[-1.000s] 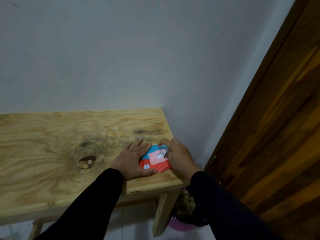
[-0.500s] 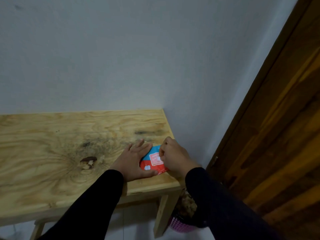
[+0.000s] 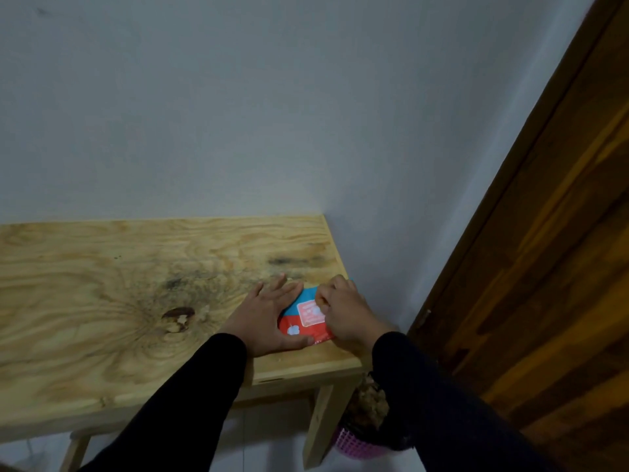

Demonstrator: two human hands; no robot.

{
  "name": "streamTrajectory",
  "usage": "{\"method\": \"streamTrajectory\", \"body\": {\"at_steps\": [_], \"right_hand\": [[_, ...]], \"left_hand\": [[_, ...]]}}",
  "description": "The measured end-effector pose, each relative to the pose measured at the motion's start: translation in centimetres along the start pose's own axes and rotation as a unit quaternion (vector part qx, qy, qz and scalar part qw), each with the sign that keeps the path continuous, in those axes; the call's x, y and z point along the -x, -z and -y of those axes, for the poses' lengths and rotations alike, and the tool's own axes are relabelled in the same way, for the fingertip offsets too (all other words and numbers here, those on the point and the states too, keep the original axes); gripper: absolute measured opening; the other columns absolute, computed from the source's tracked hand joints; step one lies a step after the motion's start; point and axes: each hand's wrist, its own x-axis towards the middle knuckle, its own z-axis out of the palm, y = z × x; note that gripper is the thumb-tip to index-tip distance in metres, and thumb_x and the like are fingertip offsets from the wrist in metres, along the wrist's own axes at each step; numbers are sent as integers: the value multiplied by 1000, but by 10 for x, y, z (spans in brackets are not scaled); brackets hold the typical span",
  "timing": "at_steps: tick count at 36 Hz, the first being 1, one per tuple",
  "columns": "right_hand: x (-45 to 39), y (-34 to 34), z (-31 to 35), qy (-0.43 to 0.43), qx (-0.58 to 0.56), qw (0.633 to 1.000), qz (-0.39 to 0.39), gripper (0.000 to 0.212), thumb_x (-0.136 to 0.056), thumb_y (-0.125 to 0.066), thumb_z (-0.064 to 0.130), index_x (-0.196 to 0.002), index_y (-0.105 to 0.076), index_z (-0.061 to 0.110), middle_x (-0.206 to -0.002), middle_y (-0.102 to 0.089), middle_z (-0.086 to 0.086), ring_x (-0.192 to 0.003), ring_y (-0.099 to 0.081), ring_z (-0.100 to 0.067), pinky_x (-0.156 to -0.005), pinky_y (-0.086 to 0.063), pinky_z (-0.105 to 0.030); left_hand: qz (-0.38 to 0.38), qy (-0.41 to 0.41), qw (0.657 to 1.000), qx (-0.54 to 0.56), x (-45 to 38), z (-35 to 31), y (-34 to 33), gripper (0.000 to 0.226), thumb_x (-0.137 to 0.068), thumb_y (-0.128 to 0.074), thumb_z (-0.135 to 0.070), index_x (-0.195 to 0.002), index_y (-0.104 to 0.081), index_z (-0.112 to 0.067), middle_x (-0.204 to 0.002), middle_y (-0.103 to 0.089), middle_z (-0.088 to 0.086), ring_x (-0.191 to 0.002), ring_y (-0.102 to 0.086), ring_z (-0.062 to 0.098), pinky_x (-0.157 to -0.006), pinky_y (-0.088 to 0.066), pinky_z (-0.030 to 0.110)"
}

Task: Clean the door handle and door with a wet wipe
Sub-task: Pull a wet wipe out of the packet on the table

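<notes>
A red and blue wet wipe pack lies flat near the right front corner of the wooden table. My left hand presses on the pack's left side with straight fingers, thumb along its near edge. My right hand covers the pack's right side, fingers curled at the pink label flap on top. The dark wooden door stands at the right. Its handle is out of view.
A grey wall rises behind the table. Under the table's right corner stands a pink mesh basket with crumpled brownish stuff in it. The door frame meets the wall just right of the table.
My right hand has curled its fingers over the pack's label flap and shifted slightly left. My left hand and the pack have stayed in place.
</notes>
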Motion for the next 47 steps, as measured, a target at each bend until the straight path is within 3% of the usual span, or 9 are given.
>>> {"method": "streamTrajectory", "body": {"at_steps": [4, 11, 15, 22, 28, 33, 39, 43, 47], "right_hand": [[-1, 1, -2, -22, -69, 997, 14, 11, -94, -40, 18, -85, -43, 24, -104, -38, -1, -107, -36, -21, -96, -35, -40], [-1, 0, -3, -52, -130, 990, 9, 21, -93, -41, 14, -78, -42, 29, -103, -37, 1, -107, -38, -22, -99, -33, -43], [0, 4, -5, -41, -157, 986, 34, 17, -95, -41, 16, -83, -46, 27, -107, -39, 0, -109, -37, -20, -98, -34, -39], [2, 11, -6, -46, -221, 974, 16, 27, -97, -41, 15, -74, -42, 29, -105, -41, -3, -97, -46, -19, -77, -38, -25], [-1, 14, -2, -38, -131, 990, 30, 14, -95, -43, 23, -82, -49, 25, -104, -52, -1, -100, -49, -19, -86, -48, -37], [2, 13, -1, -37, -117, 992, -17, 11, -91, -47, 18, -83, -56, 16, -99, -57, -4, -93, -53, -21, -83, -47, -36], [1, 12, -3, -51, -155, 986, -43, 13, -86, -53, 10, -81, -65, 9, -89, -67, -10, -84, -59, -22, -71, -41, -26], [1, 12, -5, -40, -139, 989, -33, 12, -84, -59, 10, -89, -70, 12, -98, -65, -7, -92, -59, -21, -80, -45, -26], [1, 12, -5, -18, -97, 995, -23, 16, -82, -63, 12, -97, -71, 16, -106, -57, -8, -99, -55, -22, -85, -41, -26]], "left_hand": [[2, -1, 1000, 0, 0, -1, 1, 126, -48, -23, -98, -152, -9, -27, -158, -14, -9, -145, 4, 8, -118, 6, 37], [-1, -4, 1000, 5, 1, -2, 2, 120, -54, -37, -91, -152, -12, -25, -158, -17, -8, -145, 2, 8, -117, 6, 37], [0, -1, 1000, -1, 0, -1, 1, 126, -48, -23, -97, -151, -11, -26, -158, -17, -9, -145, 2, 8, -118, 4, 38], [11, 11, 1000, 1, 0, -1, 1, 119, -54, -34, -94, -151, -11, -29, -158, -17, -10, -145, 2, 7, -118, 5, 39], [3, 9, 1000, -9, 1, -3, 0, 118, -54, -27, -94, -151, -11, -28, -158, -17, -9, -145, 0, 9, -118, 5, 38], [-16, 1, 1000, 16, -2, 3, -3, 119, -55, -8, -98, -151, -17, -29, -157, -20, -9, -145, -3, 6, -118, 3, 38], [-92, 57, 991, 80, -5, -12, -3, 111, -52, -24, -97, -139, -43, -30, -147, -40, -12, -141, -23, 6, -116, -6, 36], [-139, 62, 987, 46, -10, -18, -7, 102, -50, -31, -95, -120, -55, -26, -124, -54, -8, -119, -46, 15, -107, -24, 39], [-150, 64, 986, 28, -13, -18, -11, 86, -56, -36, -85, -118, -53, -28, -119, -54, -9, -114, -47, 15, -104, -26, 39]]}}
